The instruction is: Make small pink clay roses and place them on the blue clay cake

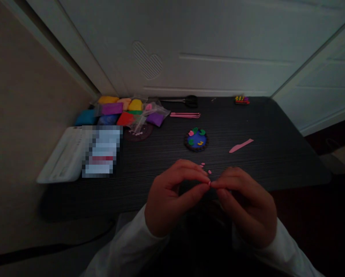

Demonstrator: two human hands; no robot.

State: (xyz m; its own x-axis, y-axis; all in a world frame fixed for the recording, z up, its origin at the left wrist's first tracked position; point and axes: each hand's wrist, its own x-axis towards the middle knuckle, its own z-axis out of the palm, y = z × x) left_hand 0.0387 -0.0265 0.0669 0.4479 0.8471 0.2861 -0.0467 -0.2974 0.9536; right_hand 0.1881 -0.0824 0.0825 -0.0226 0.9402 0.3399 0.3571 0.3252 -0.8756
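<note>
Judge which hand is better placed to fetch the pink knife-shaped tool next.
Right, probably. The right hand is nearer the pink tool, and its fingertip only seems to touch the small pink piece, which the left hand appears to pinch.

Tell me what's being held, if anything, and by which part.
The left hand pinches a tiny pink clay piece between thumb and finger, beside the right hand's fingertips; which part is too small to tell.

The left sleeve is long, whitish and softly creased, its edge curving beside the bare left hand. The right sleeve, also whitish, ends beside the bare right hand.
</note>
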